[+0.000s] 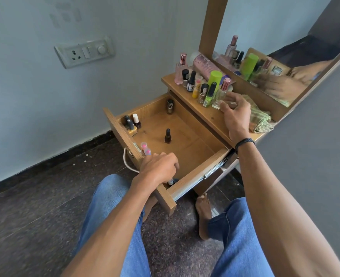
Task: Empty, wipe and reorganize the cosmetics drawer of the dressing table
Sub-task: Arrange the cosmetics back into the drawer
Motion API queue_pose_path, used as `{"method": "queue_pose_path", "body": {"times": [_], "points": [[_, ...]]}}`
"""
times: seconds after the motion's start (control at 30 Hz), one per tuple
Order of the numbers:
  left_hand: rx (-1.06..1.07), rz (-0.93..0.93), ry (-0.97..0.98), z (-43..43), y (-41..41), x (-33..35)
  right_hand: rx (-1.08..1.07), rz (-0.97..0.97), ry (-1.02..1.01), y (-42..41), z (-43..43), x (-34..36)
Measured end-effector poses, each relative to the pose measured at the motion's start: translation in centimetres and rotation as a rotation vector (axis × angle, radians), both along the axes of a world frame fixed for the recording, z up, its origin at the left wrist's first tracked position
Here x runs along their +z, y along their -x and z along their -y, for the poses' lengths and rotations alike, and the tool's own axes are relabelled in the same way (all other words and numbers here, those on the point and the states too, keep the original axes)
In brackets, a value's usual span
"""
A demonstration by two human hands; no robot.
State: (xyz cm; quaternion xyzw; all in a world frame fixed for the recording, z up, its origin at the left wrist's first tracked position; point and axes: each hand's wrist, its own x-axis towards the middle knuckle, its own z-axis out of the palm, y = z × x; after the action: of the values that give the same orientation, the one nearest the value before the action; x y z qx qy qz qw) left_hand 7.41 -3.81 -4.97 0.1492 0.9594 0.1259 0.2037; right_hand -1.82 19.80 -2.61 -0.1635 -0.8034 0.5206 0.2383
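The middle of the open drawer is left largely bare, broken only by one dark bottle standing alone. Its corners are taken by small bottles. On the bench, the back is crowded with a row of bottles; a narrow front strip is left free

The drawer and bench are honey-brown wood grain. Just left of the right hand stands a lime-green nail polish bottle with a black cap; right of that hand lies a green-and-cream checked cloth. Beyond the left hand are clear tubes filled with pink. The jeans are blue and the floor is dark and speckled.
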Motion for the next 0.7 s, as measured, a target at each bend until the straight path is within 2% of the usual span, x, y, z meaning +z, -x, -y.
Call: {"method": "queue_pose_path", "body": {"times": [0.23,0.33,0.43,0.53,0.7], "points": [[0.067,-0.166,-0.181,0.6,-0.5,0.1,-0.178,-0.065,0.023,-1.9,0.8,0.3],[0.103,-0.24,-0.318,0.9,-0.4,0.0,-0.17,-0.126,0.053,-4.1,2.0,0.3],[0.149,-0.321,-0.506,1.5,-0.1,0.0,-0.039,-0.119,-0.005,-7.1,3.9,-0.8],[0.226,-0.414,-0.632,2.3,0.4,-0.1,0.212,-0.033,-0.065,-10.1,5.9,-2.1],[0.335,-0.402,-0.699,3.3,0.8,-0.3,0.658,0.201,-0.293,-11.4,7.9,-2.5]]}}
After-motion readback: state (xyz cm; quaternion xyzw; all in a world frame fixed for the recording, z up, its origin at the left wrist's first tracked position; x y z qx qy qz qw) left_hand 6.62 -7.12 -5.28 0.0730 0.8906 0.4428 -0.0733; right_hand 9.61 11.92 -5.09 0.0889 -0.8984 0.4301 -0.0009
